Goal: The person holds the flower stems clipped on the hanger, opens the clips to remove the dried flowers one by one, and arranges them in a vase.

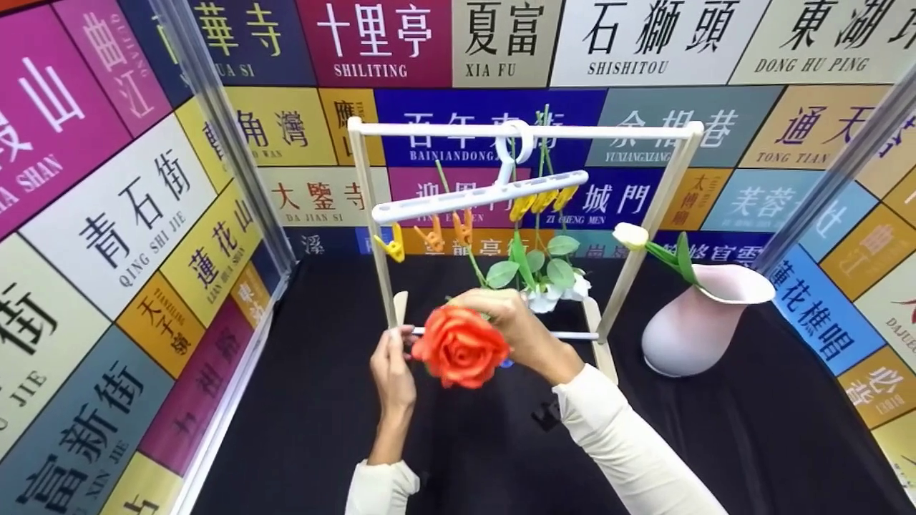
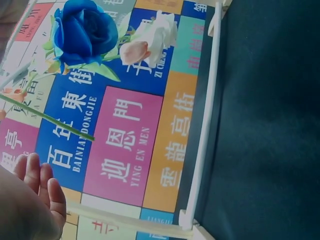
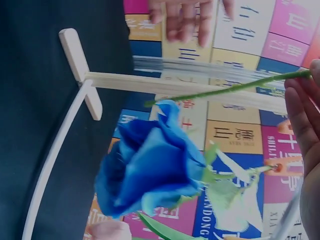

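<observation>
My right hand (image 1: 526, 332) pinches the green stem (image 3: 225, 90) of an orange-red rose (image 1: 461, 347), whose bloom faces the head camera. Beside the bloom, to its left, is my left hand (image 1: 393, 368); in the left wrist view its fingers (image 2: 42, 177) are extended, holding nothing. A blue rose (image 3: 150, 165) hangs head-down from an orange clothespin (image 3: 280, 166); the orange-red bloom mostly hides it from the head camera. White flowers (image 1: 547, 295) hang farther right, under yellow clothespins (image 1: 544, 202) on a tilted white hanger (image 1: 479, 194).
A pale wooden rack (image 1: 529, 131) carries the hanger on its top bar. At right stands a pink-white vase (image 1: 690, 336) with a white tulip (image 1: 631, 236). Black cloth (image 1: 286, 429) covers the table. Lettered panels (image 1: 644, 43) enclose the back and sides.
</observation>
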`<state>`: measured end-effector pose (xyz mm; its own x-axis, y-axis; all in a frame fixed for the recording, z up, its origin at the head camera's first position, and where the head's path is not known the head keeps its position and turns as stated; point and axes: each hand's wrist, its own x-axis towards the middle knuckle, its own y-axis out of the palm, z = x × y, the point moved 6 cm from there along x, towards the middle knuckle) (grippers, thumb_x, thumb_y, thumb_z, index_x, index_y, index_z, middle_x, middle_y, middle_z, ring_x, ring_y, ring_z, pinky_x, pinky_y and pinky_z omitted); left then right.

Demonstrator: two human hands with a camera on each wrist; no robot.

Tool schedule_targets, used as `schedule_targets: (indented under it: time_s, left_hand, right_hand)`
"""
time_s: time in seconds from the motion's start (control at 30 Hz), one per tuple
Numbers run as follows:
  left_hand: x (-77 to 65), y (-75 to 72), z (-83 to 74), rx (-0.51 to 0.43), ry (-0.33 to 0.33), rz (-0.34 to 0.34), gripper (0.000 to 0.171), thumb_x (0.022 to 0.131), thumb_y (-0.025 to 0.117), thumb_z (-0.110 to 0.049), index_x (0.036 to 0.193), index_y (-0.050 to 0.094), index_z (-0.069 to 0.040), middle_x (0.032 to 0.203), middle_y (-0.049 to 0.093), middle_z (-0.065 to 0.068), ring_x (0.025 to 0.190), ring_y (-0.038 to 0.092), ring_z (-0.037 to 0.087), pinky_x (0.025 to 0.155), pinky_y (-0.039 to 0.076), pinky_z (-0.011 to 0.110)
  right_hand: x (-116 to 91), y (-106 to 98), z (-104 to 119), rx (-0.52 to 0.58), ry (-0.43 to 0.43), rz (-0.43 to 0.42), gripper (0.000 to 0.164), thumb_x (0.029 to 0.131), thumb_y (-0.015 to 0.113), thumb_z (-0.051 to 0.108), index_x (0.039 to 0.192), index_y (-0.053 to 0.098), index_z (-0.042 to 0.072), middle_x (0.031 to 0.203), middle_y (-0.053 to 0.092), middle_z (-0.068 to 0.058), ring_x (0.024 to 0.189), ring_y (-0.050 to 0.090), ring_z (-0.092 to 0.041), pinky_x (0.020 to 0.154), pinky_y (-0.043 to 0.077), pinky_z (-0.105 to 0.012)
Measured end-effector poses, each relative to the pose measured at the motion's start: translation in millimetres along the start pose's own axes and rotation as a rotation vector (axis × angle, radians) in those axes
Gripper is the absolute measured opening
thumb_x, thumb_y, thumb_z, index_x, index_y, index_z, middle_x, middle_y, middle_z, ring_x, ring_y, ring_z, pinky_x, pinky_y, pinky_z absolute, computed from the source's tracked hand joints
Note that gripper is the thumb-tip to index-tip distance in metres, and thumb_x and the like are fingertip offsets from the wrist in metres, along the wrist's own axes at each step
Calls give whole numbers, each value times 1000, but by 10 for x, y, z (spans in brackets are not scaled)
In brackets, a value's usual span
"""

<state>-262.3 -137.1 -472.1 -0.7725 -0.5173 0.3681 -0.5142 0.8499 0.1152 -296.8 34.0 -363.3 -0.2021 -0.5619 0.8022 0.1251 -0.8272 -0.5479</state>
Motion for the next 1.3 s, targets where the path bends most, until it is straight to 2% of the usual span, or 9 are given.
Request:
schedule_targets:
  time_s: [0.13,0.23,0.37,0.43,0.77,0.93,1.0,1.13,1.3]
  left_hand:
    - [35,131,4,6,-36,49,32,104,39,-8,107,65,10,94,68,21,85,61,12,71,47,29]
    - [69,248,4,-10,-60,91,31,104,39,-9,112,64,9,98,68,24,91,63,21,74,47,30]
    - [112,414,1,-52,-81,139,29,104,41,-8,117,61,9,104,68,27,98,64,36,80,47,30]
    - [127,501,-11,-68,-80,163,28,103,44,-8,119,59,10,106,67,29,102,63,42,85,47,28]
    - [142,875,-90,-51,-107,253,33,96,59,-7,125,56,9,107,66,25,88,59,15,82,47,28]
    - [156,1063,145,-62,-115,278,37,96,62,-13,128,55,3,107,68,19,90,61,16,80,47,27]
    - [166,1129,226,-79,-117,286,39,96,63,-15,130,55,3,107,68,17,89,61,13,79,47,26]
    - [145,1172,93,-118,-137,310,39,95,63,-10,129,53,8,101,69,17,86,60,11,80,47,25]
    - [92,1185,-136,-129,-136,322,37,94,62,-5,125,52,11,90,67,14,80,58,10,75,46,23]
  right_hand:
    - [25,-127,49,41,6,-60,24,89,69,6,112,65,-2,93,73,-10,82,71,-20,78,57,-29]
    - [13,-236,51,53,46,-128,18,82,71,-4,100,66,-6,77,71,-11,66,68,-17,64,55,-25]
    - [6,-403,71,-37,129,-187,13,73,74,-10,80,73,1,64,67,-7,53,58,-15,52,46,-25]
    - [25,-490,97,-73,156,-202,12,75,77,-7,80,74,4,65,67,-5,55,55,-16,54,43,-27]
    - [69,-895,161,31,195,-257,21,80,75,-9,100,71,-5,85,74,-12,69,65,-9,63,52,-17]
    - [57,-1125,173,56,219,-295,22,80,73,-13,101,71,-8,90,75,-17,78,73,-20,67,58,-27]
    - [45,-1231,169,51,229,-312,21,80,72,-13,100,70,-9,87,74,-18,71,71,-16,61,56,-24]
    - [9,-1442,164,0,247,-379,19,78,71,-16,96,71,-9,79,72,-19,62,65,-7,53,51,-19]
    - [-67,-1704,166,-49,309,-475,16,79,70,-16,93,70,-11,78,71,-20,67,69,-8,60,55,-21]
